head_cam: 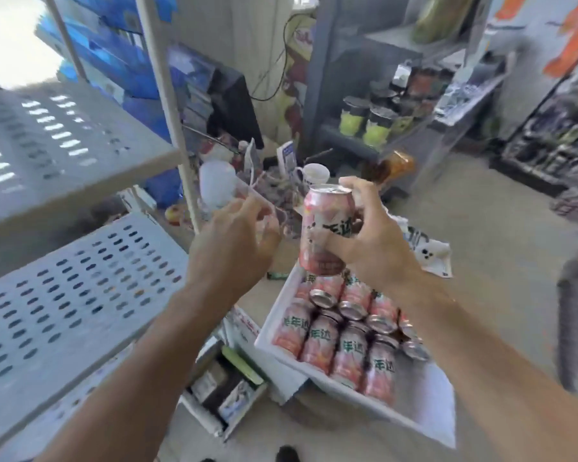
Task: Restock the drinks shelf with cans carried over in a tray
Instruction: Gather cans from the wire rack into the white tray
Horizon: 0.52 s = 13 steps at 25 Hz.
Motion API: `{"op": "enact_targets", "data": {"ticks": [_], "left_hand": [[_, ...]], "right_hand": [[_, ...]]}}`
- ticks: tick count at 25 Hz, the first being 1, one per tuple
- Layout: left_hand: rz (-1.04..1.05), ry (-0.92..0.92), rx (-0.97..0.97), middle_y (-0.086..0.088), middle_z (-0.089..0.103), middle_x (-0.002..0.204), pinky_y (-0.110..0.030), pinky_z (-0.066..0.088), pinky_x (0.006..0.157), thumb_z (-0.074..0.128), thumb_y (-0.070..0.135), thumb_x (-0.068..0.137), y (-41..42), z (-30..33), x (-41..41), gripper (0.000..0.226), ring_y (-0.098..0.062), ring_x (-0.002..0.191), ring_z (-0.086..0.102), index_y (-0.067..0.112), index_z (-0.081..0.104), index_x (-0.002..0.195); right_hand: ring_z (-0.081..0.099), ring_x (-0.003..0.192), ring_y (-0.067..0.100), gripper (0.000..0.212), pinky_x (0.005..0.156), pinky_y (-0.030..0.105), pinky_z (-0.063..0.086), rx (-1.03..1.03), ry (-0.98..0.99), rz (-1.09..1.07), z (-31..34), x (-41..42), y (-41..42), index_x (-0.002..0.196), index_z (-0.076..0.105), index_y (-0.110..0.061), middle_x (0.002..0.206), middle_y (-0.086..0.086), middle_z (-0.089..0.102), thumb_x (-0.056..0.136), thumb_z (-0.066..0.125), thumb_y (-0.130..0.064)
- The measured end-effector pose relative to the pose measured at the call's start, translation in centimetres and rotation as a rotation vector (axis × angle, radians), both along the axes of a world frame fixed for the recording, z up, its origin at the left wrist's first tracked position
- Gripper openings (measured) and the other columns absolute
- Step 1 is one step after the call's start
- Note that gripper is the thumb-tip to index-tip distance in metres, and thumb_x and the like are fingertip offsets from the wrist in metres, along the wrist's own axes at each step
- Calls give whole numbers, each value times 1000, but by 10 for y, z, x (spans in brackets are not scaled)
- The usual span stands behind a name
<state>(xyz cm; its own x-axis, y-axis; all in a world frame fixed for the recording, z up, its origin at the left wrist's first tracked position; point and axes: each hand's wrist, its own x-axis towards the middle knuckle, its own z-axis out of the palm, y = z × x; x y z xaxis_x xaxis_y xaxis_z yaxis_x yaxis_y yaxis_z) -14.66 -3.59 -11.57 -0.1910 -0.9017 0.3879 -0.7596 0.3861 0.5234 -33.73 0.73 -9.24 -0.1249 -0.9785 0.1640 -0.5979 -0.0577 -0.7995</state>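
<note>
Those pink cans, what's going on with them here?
A person is restocking. The right hand grips one pink can lifted above the white tray, which holds more of the same cans. The left hand hangs beside it with fingers curled, apparently holding nothing. The perforated shelf on the left has no cans yet.

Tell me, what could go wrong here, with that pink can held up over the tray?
The right hand grips the pink can directly above the packed cans in the white tray; a slip would likely dent those below. The tray looks tilted and seems to rest on clutter, so it might slide or tip. The left hand reaches close beside the can, near a shelf post; a hurried handover could knock it.
</note>
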Motion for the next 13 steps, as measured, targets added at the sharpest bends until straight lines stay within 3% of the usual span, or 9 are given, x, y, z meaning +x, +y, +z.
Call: {"op": "enact_targets", "data": {"ticks": [4, 8, 10, 13], "left_hand": [[-148, -43, 66, 6, 62, 105, -35, 49, 68, 48, 38, 96, 13, -22, -51, 21, -14, 85, 54, 24, 57, 110], [-247, -103, 107, 8, 61, 107, -32, 47, 66, 45, 41, 97, 26, -41, -89, 25, -12, 90, 56, 26, 56, 113], [-287, -111, 141, 8, 61, 109, -33, 48, 68, 43, 41, 97, 34, -50, -104, 25, -14, 93, 58, 26, 56, 112], [-347, -136, 211, 9, 61, 111, -29, 40, 67, 45, 39, 98, 48, -64, -126, 24, -14, 97, 56, 25, 56, 113]], "right_hand": [[54, 94, -8, 75, 75, 13, 42, 190, -49, -199, -41, -51, 39, 129, 37, -36, 103, -21, 57, 70, 82, -49], [58, 103, 10, 77, 91, 34, 49, 367, -63, -366, -91, -92, 80, 120, 43, -35, 115, -9, 58, 58, 80, -61], [59, 102, 11, 72, 86, 29, 48, 461, -87, -394, -111, -105, 100, 126, 44, -31, 120, -5, 57, 68, 82, -49], [61, 87, 6, 70, 74, 23, 48, 625, -95, -459, -139, -115, 129, 133, 44, -28, 108, -10, 62, 75, 81, -43]]}}
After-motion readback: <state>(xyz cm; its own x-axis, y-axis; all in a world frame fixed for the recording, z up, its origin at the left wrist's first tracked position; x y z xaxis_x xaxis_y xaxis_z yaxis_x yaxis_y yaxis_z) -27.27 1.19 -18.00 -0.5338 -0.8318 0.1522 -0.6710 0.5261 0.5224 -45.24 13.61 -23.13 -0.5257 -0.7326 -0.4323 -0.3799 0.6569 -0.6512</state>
